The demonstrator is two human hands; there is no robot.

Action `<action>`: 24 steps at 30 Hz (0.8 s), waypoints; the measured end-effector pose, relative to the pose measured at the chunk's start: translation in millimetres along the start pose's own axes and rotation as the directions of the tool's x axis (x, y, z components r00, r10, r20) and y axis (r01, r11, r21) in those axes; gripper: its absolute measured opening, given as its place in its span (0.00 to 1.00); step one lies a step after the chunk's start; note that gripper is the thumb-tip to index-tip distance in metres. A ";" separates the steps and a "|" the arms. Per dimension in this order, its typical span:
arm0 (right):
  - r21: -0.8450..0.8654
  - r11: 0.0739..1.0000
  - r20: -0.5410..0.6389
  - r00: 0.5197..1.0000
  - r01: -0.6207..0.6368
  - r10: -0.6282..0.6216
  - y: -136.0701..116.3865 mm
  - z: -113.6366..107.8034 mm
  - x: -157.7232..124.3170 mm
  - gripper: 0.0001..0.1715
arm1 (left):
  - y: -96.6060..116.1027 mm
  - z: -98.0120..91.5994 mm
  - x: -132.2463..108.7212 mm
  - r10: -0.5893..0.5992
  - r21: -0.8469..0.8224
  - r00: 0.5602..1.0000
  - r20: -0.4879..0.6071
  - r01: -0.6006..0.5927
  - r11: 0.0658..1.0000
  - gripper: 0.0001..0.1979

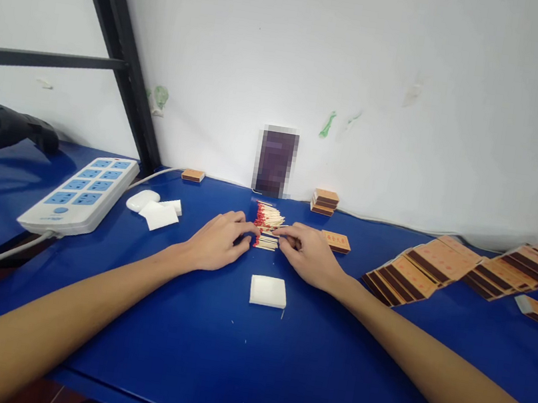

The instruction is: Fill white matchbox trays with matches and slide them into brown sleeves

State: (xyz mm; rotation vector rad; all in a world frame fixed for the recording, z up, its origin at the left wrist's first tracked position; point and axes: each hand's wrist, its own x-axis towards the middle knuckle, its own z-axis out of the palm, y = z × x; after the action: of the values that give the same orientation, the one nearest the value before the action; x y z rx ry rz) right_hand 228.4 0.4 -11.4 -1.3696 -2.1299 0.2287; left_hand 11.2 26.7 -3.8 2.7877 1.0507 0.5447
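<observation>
Red-tipped matches (270, 218) lie in a pile at the middle of the blue table, with a smaller row of them just in front. My left hand (221, 240) is at the red-head side, thumb and fingertips curved and close to the match heads. On the other side my right hand (310, 255) has its thumb and index finger pinched at the plain ends; what they hold is too small to make out. A white matchbox tray (268, 291) lies nearer me, below both hands. An orange matchbox (336, 242) rests just behind my right hand.
Stacked matchboxes (324, 202) and a single box (192, 175) stand by the wall. Flat matchbox sleeves (421, 268) spread across the right. On the left are a power strip (81, 193), a white case (142, 201) and white paper (159, 215). A dark pixelated object (275, 162) leans on the wall.
</observation>
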 end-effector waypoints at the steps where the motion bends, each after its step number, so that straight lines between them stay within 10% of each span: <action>1: -0.016 1.000 0.002 1.000 0.009 -0.009 -0.1 0.1 -0.1 0.15 | 0.1 0.0 -0.2 0.002 -0.006 1.000 -0.005 -0.002 1.000 0.14; 24: -0.183 0.980 0.044 0.996 0.083 -0.076 -2.5 1.1 -4.5 0.17 | 1.2 -2.1 -0.8 -0.033 -0.019 0.999 0.031 0.033 0.999 0.20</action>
State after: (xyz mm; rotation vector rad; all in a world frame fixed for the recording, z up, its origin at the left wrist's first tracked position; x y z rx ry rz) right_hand 227.1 -4.4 -12.8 -1.3882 -2.2782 0.0248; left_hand 10.6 25.3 -1.9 2.7472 1.0770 0.5035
